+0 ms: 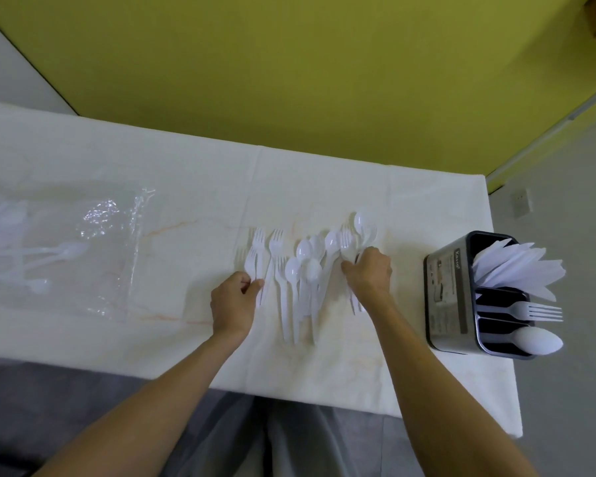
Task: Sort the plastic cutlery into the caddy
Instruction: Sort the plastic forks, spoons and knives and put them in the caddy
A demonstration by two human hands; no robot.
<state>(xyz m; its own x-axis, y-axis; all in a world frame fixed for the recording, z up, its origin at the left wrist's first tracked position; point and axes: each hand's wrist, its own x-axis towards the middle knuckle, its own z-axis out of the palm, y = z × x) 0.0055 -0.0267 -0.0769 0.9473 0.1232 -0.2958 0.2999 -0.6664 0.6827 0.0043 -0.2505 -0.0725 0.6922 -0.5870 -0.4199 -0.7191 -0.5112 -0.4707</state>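
1. Left hand point(234, 297) pinches the handles of forks at the left edge of the spread, thumb and fingers closed on them; right hand point(367, 270) curls over the right edge, closed on what look like a spoon and fork handles, though exactly which pieces it holds I cannot tell.
2. Loose cutlery point(300, 270) lies between the two hands on the table point(186, 166): forks point(260, 249) mostly to the left, spoons point(307, 259) in the middle and right, handles towards the person; none of this is sorted yet.
3. Caddy point(444, 294) stands well apart at the right end; its far compartment holds knives point(516, 266), a middle slot one fork point(534, 310), the near slot one spoon point(534, 340); so sorting seems begun, with the bulk left.
4. Clear plastic bag point(66, 249) at far left still shows more white cutlery inside, likely further work.
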